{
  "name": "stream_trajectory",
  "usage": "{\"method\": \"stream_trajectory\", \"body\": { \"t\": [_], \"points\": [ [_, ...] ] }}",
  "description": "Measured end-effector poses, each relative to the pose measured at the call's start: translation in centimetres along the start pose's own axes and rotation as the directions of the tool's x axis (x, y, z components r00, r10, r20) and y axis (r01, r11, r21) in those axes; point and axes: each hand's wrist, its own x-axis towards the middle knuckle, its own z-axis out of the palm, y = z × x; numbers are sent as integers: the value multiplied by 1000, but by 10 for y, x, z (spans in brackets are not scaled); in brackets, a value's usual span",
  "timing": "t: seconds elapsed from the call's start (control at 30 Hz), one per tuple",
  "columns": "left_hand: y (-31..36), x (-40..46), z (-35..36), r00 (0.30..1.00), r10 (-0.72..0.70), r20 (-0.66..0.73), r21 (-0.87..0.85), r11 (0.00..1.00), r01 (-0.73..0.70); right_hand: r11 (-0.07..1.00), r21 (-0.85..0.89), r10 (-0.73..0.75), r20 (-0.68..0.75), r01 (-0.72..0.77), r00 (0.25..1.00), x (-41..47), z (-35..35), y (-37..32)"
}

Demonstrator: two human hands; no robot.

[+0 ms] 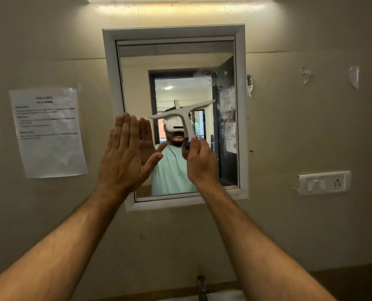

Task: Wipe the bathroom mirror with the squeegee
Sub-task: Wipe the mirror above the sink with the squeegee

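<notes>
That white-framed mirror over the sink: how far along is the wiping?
Partly done, it seems. The left and middle of the white-framed wall mirror reflect clearly, as if wiped. In hand: the right hand grips the white T-shaped plastic squeegee, blade tilted at mid-glass, while the left hand lies flat against the glass. Left: the speckled, streaky patch on the right side, and probably the glass above.

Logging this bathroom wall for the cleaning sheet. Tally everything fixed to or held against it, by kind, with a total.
White-framed rectangular wall mirror: 1
White plastic T-shaped squeegee, held by the right hand: 1
White printed paper notice: 1
White plastic switch and socket plate: 1
Total: 4
</notes>
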Motion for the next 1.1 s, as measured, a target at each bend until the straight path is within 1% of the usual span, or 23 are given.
{"method": "stream_trajectory", "body": {
  "t": [0.1, 0.2, 0.27, 0.37, 0.47, 0.57, 0.67, 0.77, 0.83, 1.0, 1.1],
  "points": [
    [2, 3, 1, 1000, -5, 0, -5, 1000, 5, 996, 74, -49, -5, 50, 999, 30, -7, -35],
    [7, 5, 3, 1000, 7, -19, 0, 1000, -7, 991, 127, -46, -31, 50, 998, 54, -15, -62],
    [7, 4, 5, 999, 14, -33, 2, 1000, -14, 994, 110, -14, -26, 17, 1000, 57, -18, -62],
    [2, 4, 5, 999, 10, -49, -4, 1000, -10, 997, 68, 27, -9, -26, 1000, 39, -17, -42],
    [-2, 6, 7, 999, 18, -38, 6, 1000, -18, 994, 103, 25, 13, -26, 1000, 27, -13, -34],
    [-1, 16, 7, 1000, 20, -6, 46, 999, -20, 982, 189, 28, -2, -27, 1000, 42, -15, -57],
    [2, 26, 5, 1000, 16, -21, 75, 997, -14, 975, 222, -22, -37, 29, 999, 62, -21, -82],
    [4, 33, 3, 999, 18, -36, 70, 997, -15, 964, 266, -6, -11, 9, 1000, 72, -24, -81],
    [6, 35, 3, 999, 24, -45, 59, 998, -22, 968, 253, -6, -10, 8, 1000, 70, -24, -68],
    [11, 36, 3, 999, 35, -18, 61, 998, -34, 980, 193, -22, -87, 39, 996, 56, -15, -37],
    [15, 38, 4, 999, 39, -38, 44, 998, -37, 985, 122, -108, -114, 122, 988, 64, -13, -47]
  ]
}}
